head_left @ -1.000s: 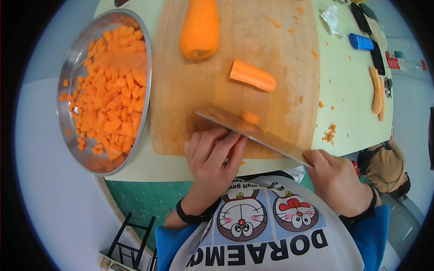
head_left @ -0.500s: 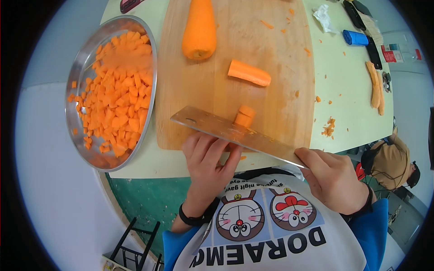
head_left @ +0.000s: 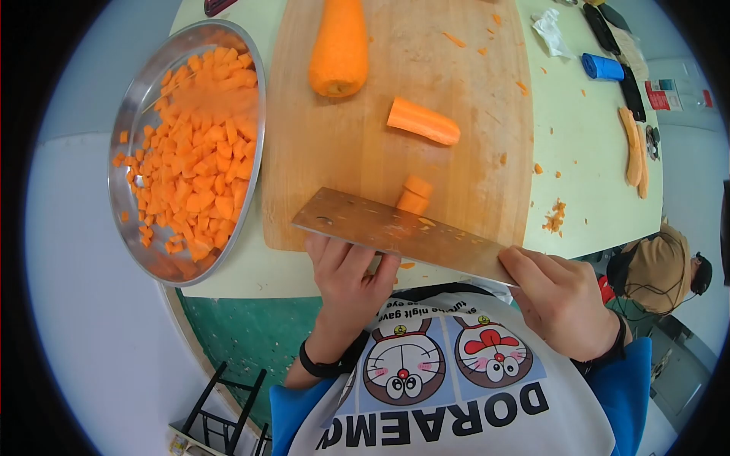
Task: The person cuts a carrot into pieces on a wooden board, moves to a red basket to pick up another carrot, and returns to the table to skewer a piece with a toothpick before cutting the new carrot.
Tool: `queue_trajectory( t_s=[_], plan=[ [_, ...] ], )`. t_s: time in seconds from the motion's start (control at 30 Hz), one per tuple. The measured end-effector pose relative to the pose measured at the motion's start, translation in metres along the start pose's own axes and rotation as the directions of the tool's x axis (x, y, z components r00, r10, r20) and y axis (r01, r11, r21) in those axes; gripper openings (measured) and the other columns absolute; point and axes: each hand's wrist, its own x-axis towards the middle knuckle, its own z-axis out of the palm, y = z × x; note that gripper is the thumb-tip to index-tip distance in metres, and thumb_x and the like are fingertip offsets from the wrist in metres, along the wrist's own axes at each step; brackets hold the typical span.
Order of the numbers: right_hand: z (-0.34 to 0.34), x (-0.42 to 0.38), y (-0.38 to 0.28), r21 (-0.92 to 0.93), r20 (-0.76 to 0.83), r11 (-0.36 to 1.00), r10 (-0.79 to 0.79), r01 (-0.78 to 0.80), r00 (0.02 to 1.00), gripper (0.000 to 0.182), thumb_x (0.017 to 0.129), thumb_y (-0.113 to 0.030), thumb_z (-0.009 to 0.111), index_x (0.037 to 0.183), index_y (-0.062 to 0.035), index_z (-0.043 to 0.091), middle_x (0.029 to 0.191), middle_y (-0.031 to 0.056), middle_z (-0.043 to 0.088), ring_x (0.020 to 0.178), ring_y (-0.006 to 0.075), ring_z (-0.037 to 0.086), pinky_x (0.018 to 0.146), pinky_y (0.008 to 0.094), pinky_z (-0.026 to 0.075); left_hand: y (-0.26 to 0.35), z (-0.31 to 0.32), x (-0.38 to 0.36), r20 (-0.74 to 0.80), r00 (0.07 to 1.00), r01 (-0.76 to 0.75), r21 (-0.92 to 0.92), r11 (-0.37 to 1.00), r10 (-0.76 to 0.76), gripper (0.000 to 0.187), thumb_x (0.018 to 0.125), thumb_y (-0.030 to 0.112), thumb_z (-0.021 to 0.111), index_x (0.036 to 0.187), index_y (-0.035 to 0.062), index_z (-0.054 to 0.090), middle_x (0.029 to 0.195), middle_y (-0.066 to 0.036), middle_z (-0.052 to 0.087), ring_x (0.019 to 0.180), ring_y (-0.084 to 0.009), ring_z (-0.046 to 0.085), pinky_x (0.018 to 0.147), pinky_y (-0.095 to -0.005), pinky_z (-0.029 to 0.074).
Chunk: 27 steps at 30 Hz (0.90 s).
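Observation:
My right hand point(head_left: 566, 300) grips a cleaver point(head_left: 391, 232) at its right end, and the broad blade slants across the front of the wooden cutting board point(head_left: 471, 182). Beyond the blade a short carrot piece point(head_left: 416, 194) pokes out, its near part hidden, with a cut showing near its top. My left hand point(head_left: 350, 277) is curled at the near side of the blade, fingertips covered by it, against the hidden end of that piece. Farther up the board lie a carrot length point(head_left: 423, 121) and a large whole-looking carrot point(head_left: 339, 57).
On the left, a metal tray point(head_left: 261, 114) holds many diced carrots point(head_left: 201, 171). To the right on the table are carrot scraps point(head_left: 557, 219), peeled thin carrot strips point(head_left: 633, 148), a blue roll point(head_left: 602, 67) and crumpled tissue point(head_left: 551, 32). A person in brown point(head_left: 654, 270) is at the far right.
The cleaver blade has tipped so more of its flat face shows, and it covers more of the carrot piece's near part. My hands stay almost in place.

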Motion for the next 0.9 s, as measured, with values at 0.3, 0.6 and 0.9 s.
queue_trajectory(
  t_s=[0.3,0.6,0.9],
  plan=[
    [0.0017,-0.0004,0.0023,0.014,-0.033,1.000,-0.012,0.012,0.999,0.033,0.063,0.000,0.059,0.095,0.0009,0.050,0.082,0.0110,0.058,0.052,0.0198,0.056,0.044,0.0289,0.045,-0.0005,-0.0004,0.0002,0.012,1.000,0.018,-0.010,1.000,-0.018,0.024,0.060,0.005,0.069,0.084,0.0079,0.065,0.086,-0.003,0.058,0.079,-0.0199,0.050,0.074,-0.0327,0.032],
    [0.0022,-0.0009,0.0041,0.023,-0.002,1.000,-0.010,0.010,1.000,0.032,0.064,0.000,0.059,0.095,0.0014,0.051,0.085,0.0121,0.059,0.053,0.0198,0.057,0.044,0.0284,0.045,-0.0010,-0.0010,0.0000,0.023,1.000,0.009,-0.014,1.000,-0.008,0.023,0.061,0.008,0.071,0.084,0.0084,0.065,0.089,-0.003,0.059,0.081,-0.0202,0.051,0.075,-0.0332,0.033],
    [0.0039,0.0000,0.0034,0.043,0.038,0.999,0.018,-0.020,0.999,0.031,0.064,0.000,0.058,0.094,0.0015,0.048,0.077,0.0101,0.055,0.054,0.0197,0.057,0.043,0.0286,0.044,-0.0009,0.0007,0.0018,0.000,1.000,0.003,-0.014,1.000,-0.003,0.023,0.059,0.004,0.069,0.082,0.0069,0.065,0.088,-0.003,0.059,0.078,-0.0200,0.050,0.071,-0.0323,0.033]
  ],
)
